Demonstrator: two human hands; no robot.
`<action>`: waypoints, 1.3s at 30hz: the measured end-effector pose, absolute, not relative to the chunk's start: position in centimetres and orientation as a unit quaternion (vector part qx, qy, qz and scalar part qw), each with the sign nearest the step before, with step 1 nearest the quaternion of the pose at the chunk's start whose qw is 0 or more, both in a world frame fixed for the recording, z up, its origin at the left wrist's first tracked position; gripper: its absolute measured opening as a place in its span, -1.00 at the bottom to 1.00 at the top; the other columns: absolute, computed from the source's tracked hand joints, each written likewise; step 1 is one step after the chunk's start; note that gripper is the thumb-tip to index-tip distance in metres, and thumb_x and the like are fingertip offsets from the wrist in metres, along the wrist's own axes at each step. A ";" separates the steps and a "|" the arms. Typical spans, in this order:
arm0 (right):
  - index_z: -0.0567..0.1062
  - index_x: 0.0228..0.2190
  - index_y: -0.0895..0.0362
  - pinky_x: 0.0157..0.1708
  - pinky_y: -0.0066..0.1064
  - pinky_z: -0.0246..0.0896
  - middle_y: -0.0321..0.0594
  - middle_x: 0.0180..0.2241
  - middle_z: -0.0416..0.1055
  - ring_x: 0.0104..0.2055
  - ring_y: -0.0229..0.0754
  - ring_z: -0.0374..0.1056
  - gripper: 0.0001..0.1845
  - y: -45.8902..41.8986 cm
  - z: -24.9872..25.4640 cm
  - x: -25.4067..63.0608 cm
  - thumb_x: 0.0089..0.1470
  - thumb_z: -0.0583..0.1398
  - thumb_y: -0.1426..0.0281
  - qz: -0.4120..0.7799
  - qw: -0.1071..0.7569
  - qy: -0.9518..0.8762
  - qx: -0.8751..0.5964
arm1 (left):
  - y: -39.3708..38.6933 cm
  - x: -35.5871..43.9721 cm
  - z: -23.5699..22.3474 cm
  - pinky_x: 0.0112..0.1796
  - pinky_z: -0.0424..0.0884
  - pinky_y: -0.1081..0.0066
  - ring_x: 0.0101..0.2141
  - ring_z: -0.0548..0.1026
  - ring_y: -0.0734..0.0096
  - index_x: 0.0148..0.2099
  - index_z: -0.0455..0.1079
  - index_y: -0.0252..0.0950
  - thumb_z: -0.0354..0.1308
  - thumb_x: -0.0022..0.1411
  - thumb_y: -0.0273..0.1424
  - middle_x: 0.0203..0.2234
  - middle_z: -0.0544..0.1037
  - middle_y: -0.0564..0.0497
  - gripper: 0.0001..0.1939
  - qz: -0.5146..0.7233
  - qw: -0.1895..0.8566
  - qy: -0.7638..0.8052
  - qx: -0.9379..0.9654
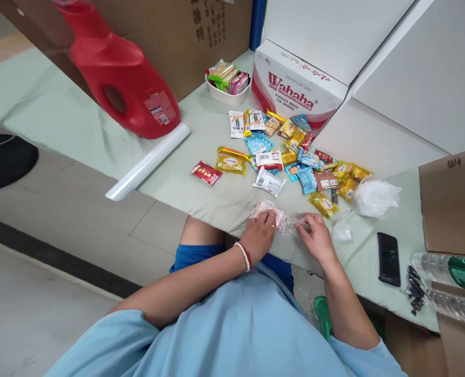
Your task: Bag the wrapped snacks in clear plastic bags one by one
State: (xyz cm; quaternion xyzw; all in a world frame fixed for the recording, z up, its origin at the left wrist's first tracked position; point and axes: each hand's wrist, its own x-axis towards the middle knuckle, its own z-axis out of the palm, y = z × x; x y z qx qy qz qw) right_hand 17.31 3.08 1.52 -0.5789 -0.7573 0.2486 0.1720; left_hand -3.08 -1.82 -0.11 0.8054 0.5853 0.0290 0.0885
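Near the table's front edge, my left hand (259, 233) has its fingers closed over a crumpled clear plastic bag (281, 220) with something pale pink inside. What exactly is in it I cannot make out. My right hand (317, 238) pinches the bag's loose clear end, so the plastic stretches between both hands. Just right of my right hand lies a small crumpled piece of clear plastic (342, 230). Beyond my hands is a spread of small wrapped snacks, among them a white packet (269, 181), a yellow packet (323, 203) and a red packet (206, 173).
A white bowl (228, 97) of snacks stands at the back beside a Wahaha carton (295, 86). Leftward are a red jug (126, 73) and a white roll (150, 162). On the right are a bunched plastic bag (377, 197), a phone (388, 259) and plastic bottles (432, 266).
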 end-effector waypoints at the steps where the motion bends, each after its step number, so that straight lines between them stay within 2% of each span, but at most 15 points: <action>1: 0.47 -0.32 0.07 -0.24 -0.32 0.28 -0.16 -0.30 0.46 -0.27 -0.09 0.39 -0.78 3.2 2.3 16.7 0.22 0.16 0.19 0.275 0.170 -0.746 -0.582 | -1.8 -3.0 -0.1 -0.21 0.49 0.18 0.12 0.37 0.03 0.25 0.36 -0.41 -0.09 0.43 -0.50 0.23 0.35 -0.30 -0.57 0.029 0.090 0.583 0.807; 4: 0.42 -0.33 0.04 -0.36 -0.41 0.17 -0.32 -0.47 0.44 -0.45 -0.18 0.35 -0.83 4.0 3.8 13.7 0.24 0.14 0.23 0.316 0.151 -0.745 -0.567 | -1.6 -2.5 -0.4 -0.13 0.49 0.15 0.17 0.36 0.03 0.29 0.32 -0.44 -0.12 0.41 -0.55 0.25 0.35 -0.33 -0.54 0.042 0.096 0.576 0.810; 8: 0.43 -0.28 0.05 -0.34 -0.41 0.12 -0.26 -0.44 0.50 -0.38 -0.12 0.42 -0.84 5.7 2.9 9.1 0.28 0.07 0.30 0.277 0.116 -0.771 -0.562 | -1.8 -3.5 -0.6 0.14 0.39 0.06 0.24 0.34 0.01 0.30 0.28 -0.52 -0.05 0.36 -0.54 0.23 0.38 -0.39 -0.50 0.113 0.131 0.566 0.806; 10: 0.43 -0.25 0.06 -0.35 -0.39 0.09 -0.20 -0.43 0.51 -0.35 -0.08 0.43 -0.81 6.4 1.9 8.0 0.30 0.03 0.33 0.245 0.088 -0.783 -0.564 | -2.2 -5.2 -0.6 0.22 0.33 0.09 0.27 0.32 0.04 0.29 0.30 -0.47 0.04 0.27 -0.50 0.25 0.37 -0.35 -0.46 0.183 0.172 0.537 0.805; 12: 0.43 -0.23 0.08 -0.35 -0.38 0.08 -0.15 -0.39 0.52 -0.33 -0.05 0.43 -0.77 6.7 1.0 7.8 0.32 -0.01 0.33 0.221 0.079 -0.799 -0.553 | -2.5 -7.2 -0.5 0.23 0.33 0.16 0.24 0.35 0.14 0.26 0.34 -0.36 0.04 0.25 -0.50 0.24 0.40 -0.26 -0.48 0.264 0.204 0.552 0.764; 14: 0.42 -0.22 0.09 -0.34 -0.36 0.09 -0.11 -0.36 0.53 -0.32 -0.04 0.43 -0.74 6.6 0.4 8.1 0.33 -0.04 0.33 0.208 0.087 -0.813 -0.536 | -2.2 -8.7 -0.5 0.19 0.37 0.17 0.15 0.42 0.18 0.18 0.40 -0.32 0.01 0.33 -0.45 0.14 0.47 -0.22 -0.59 0.307 0.208 0.643 0.670; 17: 0.42 -0.23 0.10 -0.33 -0.35 0.14 -0.09 -0.35 0.52 -0.32 -0.04 0.42 -0.70 6.1 0.1 8.6 0.33 -0.08 0.32 0.219 0.112 -0.815 -0.525 | -0.7 -9.1 -0.5 0.04 0.45 0.10 -0.02 0.49 0.08 0.05 0.47 -0.32 0.06 0.39 -0.25 -0.09 0.54 -0.21 -0.67 0.244 0.227 0.729 0.598; 20: 0.44 -0.09 0.11 -0.30 -0.33 0.23 -0.17 -0.41 0.49 -0.36 -0.04 0.42 -0.67 5.3 0.1 9.1 0.32 -0.05 0.27 0.280 0.170 -0.777 -0.538 | 0.6 -7.7 -0.2 -0.02 0.44 0.12 -0.10 0.49 0.07 -0.07 0.51 -0.33 0.14 0.36 -0.22 -0.20 0.54 -0.18 -0.71 0.179 0.245 0.720 0.625; 23: 0.38 0.09 0.09 -0.30 -0.28 0.35 -0.25 -0.43 0.48 -0.42 -0.08 0.42 -0.57 3.9 0.2 9.7 0.30 0.01 0.19 0.411 0.262 -0.679 -0.549 | 0.4 -6.0 0.7 -0.01 0.39 0.12 -0.08 0.45 0.08 0.00 0.49 -0.32 0.12 0.37 -0.30 -0.14 0.53 -0.18 -0.74 0.221 0.191 0.711 0.640; 26: 0.41 0.10 0.08 -0.23 -0.20 0.45 -0.12 -0.23 0.57 -0.27 -0.06 0.51 -0.49 2.5 0.5 10.3 0.31 0.01 0.06 0.551 0.338 -0.569 -0.508 | -0.8 -4.6 1.3 -0.01 0.33 0.10 -0.02 0.42 0.11 0.15 0.41 -0.23 0.02 0.44 -0.37 -0.03 0.53 -0.16 -0.69 0.263 0.126 0.639 0.712; 29: 0.40 0.15 0.11 -0.08 -0.12 0.46 0.00 -0.04 0.57 -0.06 0.01 0.53 -0.36 2.1 0.9 10.8 0.34 -0.08 -0.05 0.599 0.363 -0.538 -0.469 | -1.7 -3.1 0.8 0.03 0.28 0.09 0.02 0.43 0.17 0.06 0.45 -0.19 -0.06 0.48 -0.42 -0.07 0.56 -0.09 -0.72 0.243 0.114 0.529 0.805; 32: 0.43 0.11 0.11 -0.08 -0.18 0.46 -0.06 -0.09 0.60 -0.10 -0.01 0.55 -0.42 3.1 0.5 11.9 0.30 0.08 -0.03 0.547 0.334 -0.574 -0.509 | -2.0 -2.3 -0.4 0.05 0.32 0.12 0.04 0.45 0.20 -0.06 0.48 -0.23 0.02 0.41 -0.44 -0.11 0.58 -0.08 -0.79 0.223 0.169 0.456 0.845; 34: 0.48 0.05 0.11 -0.09 -0.21 0.45 -0.09 -0.11 0.61 -0.13 -0.02 0.54 -0.49 4.0 -0.3 13.1 0.27 0.14 0.02 0.459 0.317 -0.625 -0.546 | -1.7 -3.1 -0.9 0.02 0.39 0.19 0.02 0.47 0.25 -0.07 0.49 -0.24 0.07 0.34 -0.47 -0.12 0.60 -0.09 -0.80 0.231 0.230 0.438 0.838; 36: 0.51 0.02 0.11 -0.06 -0.21 0.42 -0.06 -0.06 0.60 -0.08 -0.01 0.53 -0.52 4.8 -1.3 14.3 0.30 0.11 0.04 0.358 0.314 -0.671 -0.569 | -0.9 -5.2 -0.6 -0.02 0.44 0.26 -0.05 0.51 0.30 -0.08 0.50 -0.22 0.05 0.33 -0.48 -0.16 0.61 -0.08 -0.78 0.264 0.270 0.466 0.800; 39: 0.52 0.02 0.13 -0.07 -0.22 0.40 -0.02 -0.04 0.59 -0.06 0.00 0.52 -0.50 5.5 -2.9 15.8 0.34 0.05 0.05 0.266 0.333 -0.678 -0.599 | 2.2 -10.3 1.2 -0.03 0.46 0.26 -0.11 0.53 0.30 -0.10 0.49 -0.21 0.00 0.39 -0.43 -0.19 0.62 -0.08 -0.78 0.331 0.247 0.578 0.704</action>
